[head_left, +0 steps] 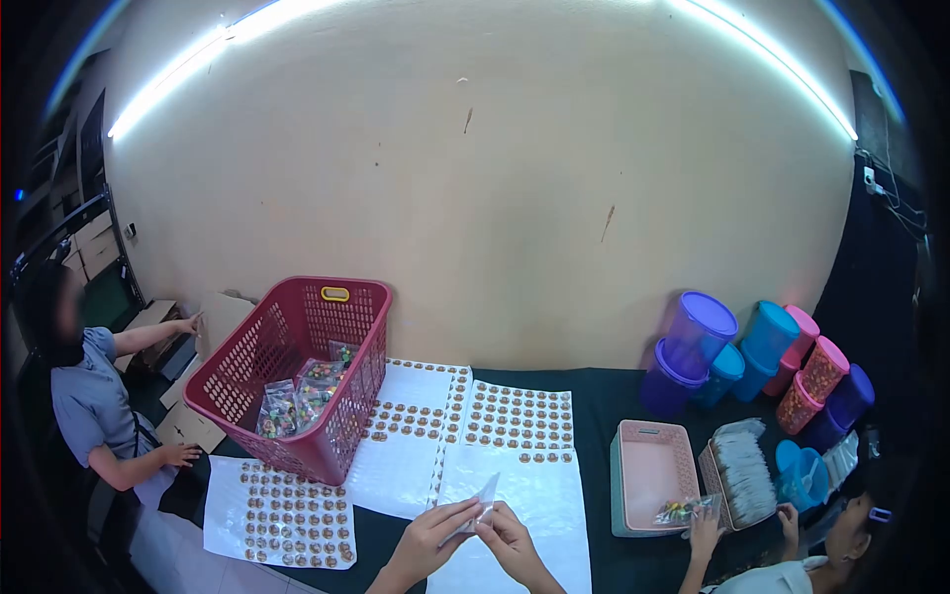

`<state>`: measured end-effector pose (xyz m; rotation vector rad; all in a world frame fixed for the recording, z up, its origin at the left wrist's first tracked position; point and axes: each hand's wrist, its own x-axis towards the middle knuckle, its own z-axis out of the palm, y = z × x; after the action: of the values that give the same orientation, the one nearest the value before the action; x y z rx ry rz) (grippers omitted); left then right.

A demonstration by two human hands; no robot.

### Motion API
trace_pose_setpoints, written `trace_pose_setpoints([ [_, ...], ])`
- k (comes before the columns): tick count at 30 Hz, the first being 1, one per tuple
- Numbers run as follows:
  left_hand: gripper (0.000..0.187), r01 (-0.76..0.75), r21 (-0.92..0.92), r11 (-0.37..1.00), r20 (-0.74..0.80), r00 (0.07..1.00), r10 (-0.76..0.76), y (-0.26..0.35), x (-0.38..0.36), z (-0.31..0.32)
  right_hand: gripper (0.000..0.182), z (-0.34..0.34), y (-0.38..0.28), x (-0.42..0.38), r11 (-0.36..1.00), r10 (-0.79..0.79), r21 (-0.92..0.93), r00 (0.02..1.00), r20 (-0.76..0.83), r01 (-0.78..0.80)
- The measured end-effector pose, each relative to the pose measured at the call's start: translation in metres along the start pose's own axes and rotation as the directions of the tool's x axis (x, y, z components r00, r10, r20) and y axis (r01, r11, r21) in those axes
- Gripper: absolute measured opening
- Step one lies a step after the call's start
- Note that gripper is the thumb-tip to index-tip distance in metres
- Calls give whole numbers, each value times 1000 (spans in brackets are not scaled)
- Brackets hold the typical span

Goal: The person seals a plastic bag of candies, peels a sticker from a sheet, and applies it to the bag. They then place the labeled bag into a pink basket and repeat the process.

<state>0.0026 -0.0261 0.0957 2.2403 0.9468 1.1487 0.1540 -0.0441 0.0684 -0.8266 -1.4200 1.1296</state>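
I hold a small clear plastic bag (483, 500) between both hands at the near edge of the worktop (599, 396). My left hand (435, 535) pinches its lower left side with closed fingers, and my right hand (510, 540) grips its right edge, fingers closed on the plastic. The bag stands tilted, its upper corner pointing up and to the right, just above a white sticker sheet (539, 495) that is mostly bare.

More sticker sheets (520, 416) lie ahead of my hands, covered with rows of small round brown stickers. To the left stands a red laundry basket (297, 371) with a few filled packets (297, 396) at its bottom; it rests partly on the sheets. To my right sits a pink rectangular basket (648, 470), and beside it a tray of white strips (742, 470). Purple, blue and pink lidded containers (752, 361) are stacked against the wall.

A person in a blue shirt (94, 401) sits at the left by cardboard boxes (213, 327). Another person's hands (708, 530) at the lower right hold a small filled packet (683, 510).
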Motion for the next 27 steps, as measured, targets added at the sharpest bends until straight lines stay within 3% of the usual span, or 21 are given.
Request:
trace_pose_setpoints([
  [2, 39, -35, 11, 999, -38, 999, 35, -7, -4, 2, 19, 1, -5, 1, 1000, 2, 11, 1000, 0, -2],
  [4, 34, -22, 15, 1000, -87, 996, 23, -7, -5, 1, 25, 2, -13, 2, 971, -81, -231, 996, -42, 70],
  [6, 28, 62, -24, 998, -84, 994, -64, -9, -8, -5, 29, 3, -14, 4, 967, -84, -248, 992, -97, 57],
  [9, 22, 112, -56, 992, -95, 989, -117, -4, -10, -9, 25, 4, -17, 9, 870, -239, -489, 919, -315, 58],
  [10, 21, 113, -67, 991, -88, 989, -119, -4, -10, -9, 25, 1, -15, 9, 870, -237, -489, 919, -314, 58],
  [12, 19, 96, -76, 993, -100, 990, -103, -6, -10, -7, 19, -6, -9, 7, 661, -231, -746, 968, -98, 82],
  [14, 18, 12, -11, 1000, -68, 998, -13, -11, -10, -8, 12, -6, -4, 6, 643, -257, -762, 959, -123, 75],
  [18, 23, 44, -7, 999, -49, 998, -44, -20, -12, -8, 7, -11, -8, 6, 644, -214, -760, 974, -74, 84],
  [20, 33, 220, -109, 969, -32, 974, -225, -13, -8, -10, 6, -18, -6, 6, 666, -234, -740, 969, -84, 97],
  [21, 43, 275, -31, 961, 46, 961, -274, -15, -8, -13, 6, -23, -4, 7, 690, -249, -721, 958, -144, 71],
  [25, 40, 279, 92, 956, 143, 946, -290, -31, -16, -19, 7, -42, -8, 4, 736, -283, -677, 909, -304, 3],
  [27, 39, 336, 29, 941, 147, 930, -337, -36, -19, -21, 9, -50, -6, 2, 743, -286, -669, 889, -358, -31],
])
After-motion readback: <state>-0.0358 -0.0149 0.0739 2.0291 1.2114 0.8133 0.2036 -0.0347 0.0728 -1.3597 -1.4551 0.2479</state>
